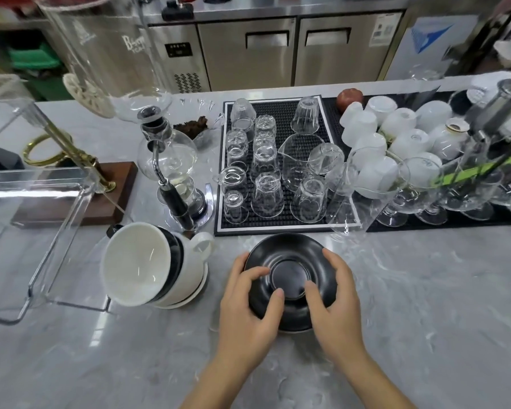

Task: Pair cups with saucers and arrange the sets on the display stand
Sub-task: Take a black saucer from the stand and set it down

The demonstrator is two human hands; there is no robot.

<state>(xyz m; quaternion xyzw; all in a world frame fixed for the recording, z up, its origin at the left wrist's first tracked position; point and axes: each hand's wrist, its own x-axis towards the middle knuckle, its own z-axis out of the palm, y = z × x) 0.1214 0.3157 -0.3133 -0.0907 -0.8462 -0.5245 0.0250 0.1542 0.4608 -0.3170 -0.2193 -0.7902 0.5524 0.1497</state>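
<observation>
A stack of black saucers (289, 255) lies on the marble counter in front of me. My left hand (248, 302) grips its left rim with the fingers over the top saucer. My right hand (335, 296) holds the right rim the same way. To the left, a stack of white cups (139, 264) with black saucers between them leans over on its side, one cup's handle pointing right. A clear acrylic display stand (56, 231) sits at the far left.
A siphon coffee maker (171, 172) stands behind the cups. A black mat (281, 225) carries several upturned glasses. Upturned white cups (396, 134) and stemmed glasses (425, 187) fill the right. A wooden base with a brass stand (71, 163) is at left.
</observation>
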